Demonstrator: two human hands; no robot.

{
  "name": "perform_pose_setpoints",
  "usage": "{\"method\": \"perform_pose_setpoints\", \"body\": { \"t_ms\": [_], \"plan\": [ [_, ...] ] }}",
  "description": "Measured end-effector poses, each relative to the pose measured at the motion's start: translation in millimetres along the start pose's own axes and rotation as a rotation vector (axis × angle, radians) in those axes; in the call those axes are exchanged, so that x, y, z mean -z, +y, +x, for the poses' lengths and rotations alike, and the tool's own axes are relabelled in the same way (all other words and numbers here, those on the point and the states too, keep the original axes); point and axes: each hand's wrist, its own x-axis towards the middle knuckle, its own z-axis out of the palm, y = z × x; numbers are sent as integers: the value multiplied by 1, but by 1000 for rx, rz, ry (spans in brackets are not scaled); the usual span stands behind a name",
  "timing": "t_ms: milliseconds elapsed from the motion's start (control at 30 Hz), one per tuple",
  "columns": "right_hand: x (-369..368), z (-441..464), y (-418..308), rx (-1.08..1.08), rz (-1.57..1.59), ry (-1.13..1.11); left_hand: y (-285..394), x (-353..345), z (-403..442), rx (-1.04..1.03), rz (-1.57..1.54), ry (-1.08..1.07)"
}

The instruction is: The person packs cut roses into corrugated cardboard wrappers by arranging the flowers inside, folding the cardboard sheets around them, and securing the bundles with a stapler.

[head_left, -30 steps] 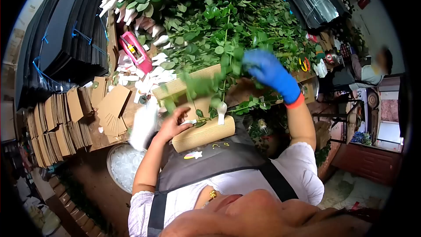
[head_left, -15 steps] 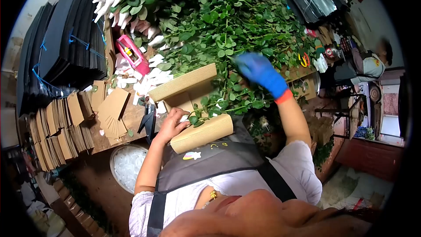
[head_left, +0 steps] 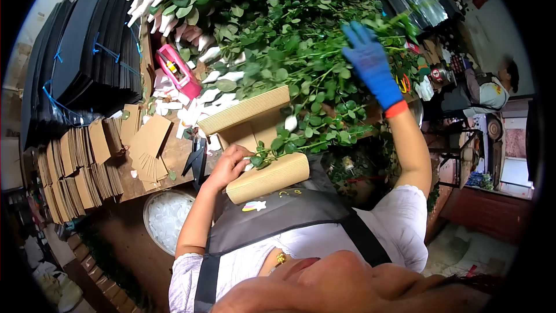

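Note:
My bare left hand (head_left: pixel 230 167) is closed, its fingers curled round the white-covered head of a rose stem (head_left: pixel 272 155) inside a bent sheet of corrugated cardboard (head_left: pixel 269 178). The sheet lies against my apron, and its far flap stands up. My right hand (head_left: pixel 370 64), in a blue glove with an orange cuff, is stretched out over the leafy stems. Its fingers are extended and apart, and nothing shows gripped in them. Another white rose head (head_left: pixel 291 123) lies by the cardboard's right side.
A big heap of leafy rose stems (head_left: pixel 278 17) covers the table's back. A pink tape dispenser (head_left: pixel 178 72), black scissors (head_left: pixel 198 159) and cardboard pieces (head_left: pixel 147 145) lie left. Black sheets (head_left: pixel 87 46) are stacked far left. Another person (head_left: pixel 489 90) is at far right.
My right hand has moved up and to the right across the stems, its fingers now stretched out. A white rose head now shows by the cardboard. My left hand stays nearly in place.

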Motion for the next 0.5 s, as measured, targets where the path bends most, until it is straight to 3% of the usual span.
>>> {"method": "perform_pose_setpoints", "body": {
  "t_ms": [67, 167, 200, 500],
  "plan": [
    [13, -26, 30, -63, -74, 34, -1, 0, 0, -20, -13, 3],
    [14, -56, 63, -258, 237, 144, 2, 1, 3, -28, -28, 5],
    [14, -54, 66, -271, 269, 298, 4, 1, 3, -32, -20, 4],
    [64, -27, 11, -158, 456, 452, -4, -1, 1, -28, 99, 84]
  ]
}}
